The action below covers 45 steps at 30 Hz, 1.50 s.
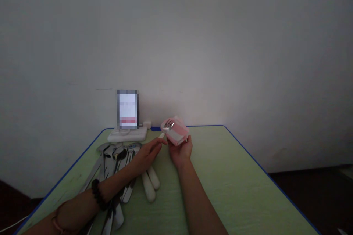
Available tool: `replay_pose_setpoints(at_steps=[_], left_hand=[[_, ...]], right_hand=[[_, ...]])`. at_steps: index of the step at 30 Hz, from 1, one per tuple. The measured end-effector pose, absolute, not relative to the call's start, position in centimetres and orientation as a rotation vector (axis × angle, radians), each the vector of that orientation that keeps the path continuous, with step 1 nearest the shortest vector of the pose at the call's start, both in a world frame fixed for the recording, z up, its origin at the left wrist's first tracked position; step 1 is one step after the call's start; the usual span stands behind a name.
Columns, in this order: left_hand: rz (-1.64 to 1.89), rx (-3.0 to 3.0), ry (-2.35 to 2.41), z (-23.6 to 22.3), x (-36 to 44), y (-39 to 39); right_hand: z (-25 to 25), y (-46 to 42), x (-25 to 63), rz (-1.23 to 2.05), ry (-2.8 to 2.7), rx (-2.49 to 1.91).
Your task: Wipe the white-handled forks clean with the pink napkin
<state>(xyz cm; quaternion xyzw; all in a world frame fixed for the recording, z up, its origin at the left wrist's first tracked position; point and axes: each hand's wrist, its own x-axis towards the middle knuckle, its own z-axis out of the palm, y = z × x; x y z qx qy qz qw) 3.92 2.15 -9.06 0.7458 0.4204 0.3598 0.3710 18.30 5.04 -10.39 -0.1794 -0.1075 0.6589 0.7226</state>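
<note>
Evidently, the metal cutlery is lying bunched on the left of the green table, probably for easy reach, though my left forearm is lying across it and hiding much. Behind it, a screen is standing upright over a white base, presumably for viewing; its contents are showing only as coarse blocks. Two cream handles are poking out beneath my left hand, their far ends hidden. Those fingers are curling beside the fork; I can't tell whether they're gripping it, since its handle is barely showing. Its tines are overlapping the pink-and-white cloth above the table's middle, seemingly backed by it. My right hand is grasping that cloth from below, most fingers staying out of sight.
</note>
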Motion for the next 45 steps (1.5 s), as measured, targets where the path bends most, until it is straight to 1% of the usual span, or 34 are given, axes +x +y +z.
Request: replay_pose_setpoints(at_steps=[10, 20, 25, 30, 34, 40, 43, 45], left_hand=[[0.856, 1.931, 1.072, -9.3, 3.8, 2.2], [0.892, 1.972, 0.984, -8.9, 3.9, 2.1], [0.791, 1.953, 0.938, -9.2, 3.8, 2.3], [0.721, 1.97, 0.925, -8.8, 3.9, 2.0], [0.708, 1.96, 0.917, -8.5, 3.9, 1.7], [0.756, 1.935, 0.897, -8.8, 3.8, 2.0], [0.747, 1.939, 0.918, -8.8, 3.9, 1.9], [0.731, 1.928, 0.927, -8.7, 3.9, 1.8]], right_hand=[[-11.1, 5.6, 18.7, 1.384, -0.242, -0.385], [-9.7, 4.9, 16.9, 1.611, -0.409, -0.471], [-9.2, 4.4, 16.7, 1.669, -0.395, -0.42], [-8.5, 3.8, 17.3, 1.672, -0.327, -0.355], [-8.3, 3.5, 17.9, 1.575, -0.295, -0.358], [-8.1, 3.5, 17.2, 1.747, -0.323, -0.428], [-8.2, 3.7, 17.1, 1.743, -0.294, -0.425], [-8.4, 3.8, 17.4, 1.681, -0.267, -0.402]])
